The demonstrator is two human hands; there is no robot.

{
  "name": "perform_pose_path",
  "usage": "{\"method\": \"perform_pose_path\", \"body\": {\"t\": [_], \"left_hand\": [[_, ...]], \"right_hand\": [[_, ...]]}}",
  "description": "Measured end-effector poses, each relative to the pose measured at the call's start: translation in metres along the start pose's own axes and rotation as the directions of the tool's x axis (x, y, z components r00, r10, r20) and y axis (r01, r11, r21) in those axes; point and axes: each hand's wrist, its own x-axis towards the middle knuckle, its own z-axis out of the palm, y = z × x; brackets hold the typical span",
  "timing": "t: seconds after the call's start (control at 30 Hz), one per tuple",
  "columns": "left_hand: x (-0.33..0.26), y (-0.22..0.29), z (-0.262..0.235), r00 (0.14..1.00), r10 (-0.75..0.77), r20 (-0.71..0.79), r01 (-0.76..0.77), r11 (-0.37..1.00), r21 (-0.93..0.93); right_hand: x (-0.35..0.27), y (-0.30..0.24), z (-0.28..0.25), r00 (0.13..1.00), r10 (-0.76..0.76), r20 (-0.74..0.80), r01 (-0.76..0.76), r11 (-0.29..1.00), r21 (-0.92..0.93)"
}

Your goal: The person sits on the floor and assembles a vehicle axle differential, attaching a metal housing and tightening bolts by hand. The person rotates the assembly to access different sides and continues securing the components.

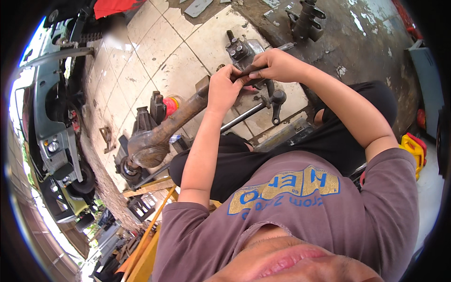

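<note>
Left hand and right hand pinch dark slim piece between them; long axis runs crosswise, metal housing beyond.

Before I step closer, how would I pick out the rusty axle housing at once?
Start with the pale tiled floor, then find the person's left hand. Just beside it, the axle housing slants toward the picture's lower left. Unlike the slim, shiny rod nearby, it is a thick, rusty-brown tube swelling into a big round bulge.
</note>
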Motion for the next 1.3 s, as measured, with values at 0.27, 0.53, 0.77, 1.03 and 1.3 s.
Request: {"method": "perform_pose_path", "body": {"t": [0.27, 0.53, 0.77, 1.03, 1.3], "left_hand": [[0.001, -0.035, 0.003, 0.926, 0.369, -0.081, -0.274, 0.804, 0.528], [0.003, -0.044, 0.008, 0.936, 0.318, -0.148, -0.198, 0.827, 0.526], [0.009, -0.051, 0.007, 0.922, 0.324, -0.211, -0.159, 0.815, 0.557], [0.011, -0.053, 0.009, 0.930, 0.326, -0.169, -0.170, 0.790, 0.589], [0.006, -0.047, 0.015, 0.959, 0.277, -0.064, -0.167, 0.731, 0.662]], "right_hand": [[0.010, 0.022, -0.037, 0.946, -0.156, -0.284, -0.001, 0.874, -0.485], [0.014, 0.041, 0.015, 0.988, -0.129, -0.088, 0.031, 0.713, -0.701], [0.029, 0.025, 0.007, 0.998, -0.030, -0.048, -0.010, 0.743, -0.669], [0.038, 0.028, 0.008, 0.993, -0.015, -0.117, -0.056, 0.812, -0.581], [0.032, 0.034, 0.019, 0.986, 0.039, -0.161, -0.120, 0.839, -0.532]]}}
